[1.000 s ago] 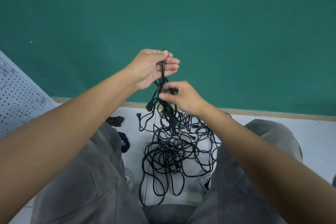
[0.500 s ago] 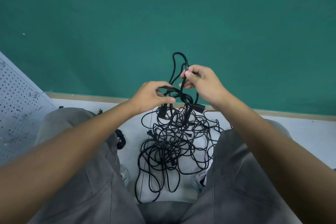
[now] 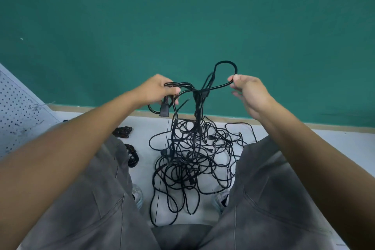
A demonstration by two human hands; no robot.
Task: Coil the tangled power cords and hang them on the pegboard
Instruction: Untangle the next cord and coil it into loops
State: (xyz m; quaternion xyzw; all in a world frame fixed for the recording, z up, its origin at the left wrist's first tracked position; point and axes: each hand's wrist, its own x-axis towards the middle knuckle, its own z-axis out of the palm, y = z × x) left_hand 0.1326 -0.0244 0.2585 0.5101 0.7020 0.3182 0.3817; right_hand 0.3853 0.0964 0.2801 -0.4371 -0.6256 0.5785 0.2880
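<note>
Cords (image 3: 192, 156): black, thin, round-section, smooth-sheathed, many strands in one loose tangle; bulk lies on the pale floor (image 3: 334, 140) at centre frame between the person's grey-trousered knees, long axis running from the lower centre up toward the hands, where several strands rise as a near-vertical bundle. Plug (image 3: 164, 109): black, blocky moulded connector, hangs downward just below the left hand. Left hand (image 3: 157, 89), centre-left: grip closed, fingers and thumb curled round a bunch of strands that arc out to the right. Right hand (image 3: 249, 95), centre-right: thumb and forefinger pinch one strand at its top, other fingers loosely spread and apart from the cord. Loop (image 3: 226, 67): single strand, rounded, stands above the right hand against the wall, its two legs crossing the other strands midway between the hands. Coils (image 3: 125, 142): two small dark bundles of cord on the floor at left, beside the left knee, apart from the tangle. Pegboard (image 3: 18, 113): pale grey sheet with regular round holes, scuffed, slanting along the left edge of frame. Wall (image 3: 182, 16): matt teal, fills the upper half, with a tan strip at its base. Shoes: pale toes partly visible beneath the knees, either side of the tangle.
</note>
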